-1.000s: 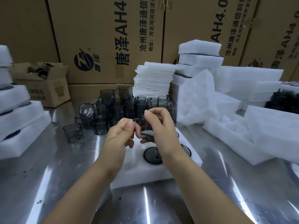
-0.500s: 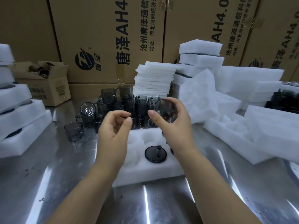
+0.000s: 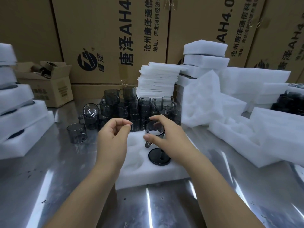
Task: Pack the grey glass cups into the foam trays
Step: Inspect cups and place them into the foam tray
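Holding a grey glass cup (image 3: 154, 130) at the far side of the foam tray (image 3: 148, 176) on the desk (image 3: 65, 186)!
One seated cup (image 3: 159, 156) is in the tray; the right hand (image 3: 166, 137) curls round the held cup, the left hand (image 3: 113, 139) is curled and empty, and loose cups (image 3: 123, 109) cluster beyond.

In front lies one tray (image 3: 164, 175), with one seated cup (image 3: 159, 156) showing in it and one held cup (image 3: 154, 129) above it. Behind stand roughly twenty loose cups (image 3: 125, 109), too crowded for an exact count, and one small carton (image 3: 49, 91).
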